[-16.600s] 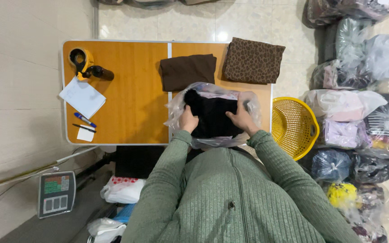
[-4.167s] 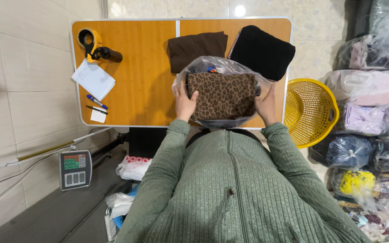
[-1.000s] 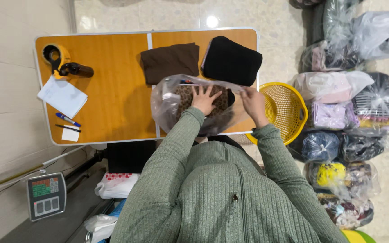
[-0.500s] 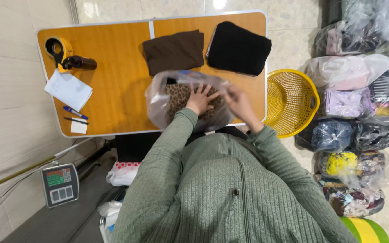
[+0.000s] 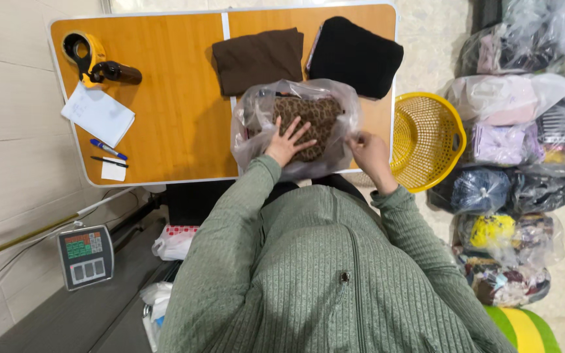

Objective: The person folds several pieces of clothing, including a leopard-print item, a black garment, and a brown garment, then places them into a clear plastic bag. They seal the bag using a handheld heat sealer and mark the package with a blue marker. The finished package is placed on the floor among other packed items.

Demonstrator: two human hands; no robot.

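Since a moment ago, your left hand [image 5: 287,140] has stayed flat on the spotted cloth [image 5: 308,124], and your right hand [image 5: 369,151] has slid out to the right edge of the plastic bag [image 5: 250,131]. The spotted cloth sits inside the clear bag at the near edge of the table [image 5: 171,111], right in front of you. Your left hand has its fingers spread wide and presses down on the bag and the cloth. Your right hand is curled, and its fingers seem to pinch the bag's edge.

Just past the bag lie a folded brown cloth [image 5: 258,59] and a folded black cloth [image 5: 356,55], side by side. At the far left corner of the table is a yellow tape roller [image 5: 86,55]. Near it lie a sheet of paper [image 5: 98,114], a blue pen [image 5: 107,149] and a small note [image 5: 113,171].

A yellow basket [image 5: 426,140] sits just beside the table on the right. Many filled bags [image 5: 511,98] are piled on the floor past it. A small scale [image 5: 85,255] stands on the floor to your left.
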